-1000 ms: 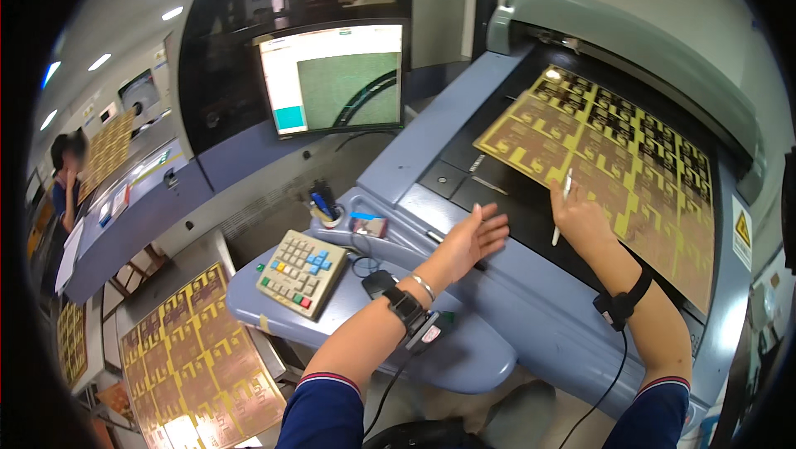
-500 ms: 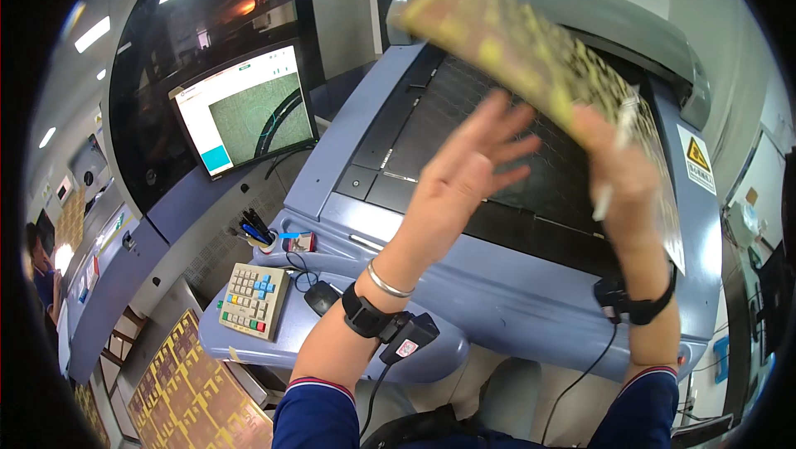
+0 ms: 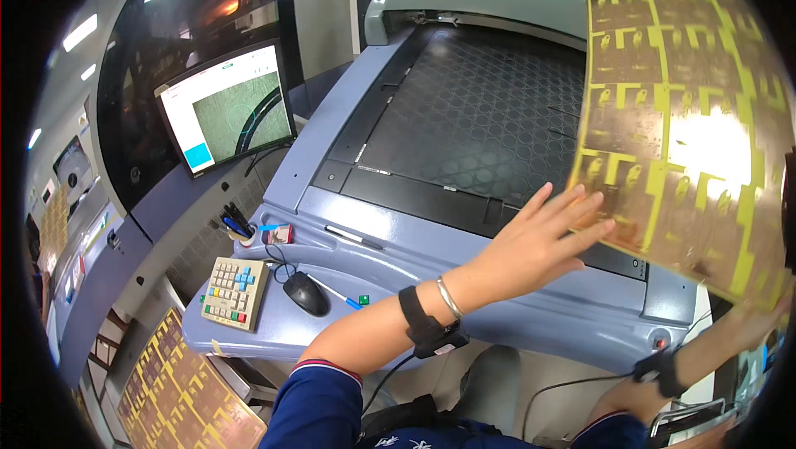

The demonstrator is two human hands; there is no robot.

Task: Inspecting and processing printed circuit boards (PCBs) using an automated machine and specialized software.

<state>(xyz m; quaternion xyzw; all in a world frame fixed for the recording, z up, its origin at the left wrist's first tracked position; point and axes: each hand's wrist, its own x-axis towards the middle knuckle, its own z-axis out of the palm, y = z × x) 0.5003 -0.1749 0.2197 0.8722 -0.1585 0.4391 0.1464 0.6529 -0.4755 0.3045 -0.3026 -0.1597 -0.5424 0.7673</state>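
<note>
Head view: left hand (image 3: 531, 242) spreads flat, fingers open, against the lower-left edge of a large yellow-and-brown flexible circuit sheet (image 3: 680, 126) — steadying a floppy panel rather than pinching it. Right hand (image 3: 759, 320) sits under the sheet's lower right corner; its grip I cannot tell. The sheet hangs tilted, lifted clear of the machine's dark perforated bed (image 3: 481, 109).

Large thin flexible circuit sheet (image 3: 684, 126), yellow with brown copper patterning in repeated blocks, up in the air at three o'clock, tilted steeply and slightly bowed, glare across its middle. Lower left corner touching fingertips (image 3: 580, 208); bottom right edge dipping toward five o'clock.
</note>
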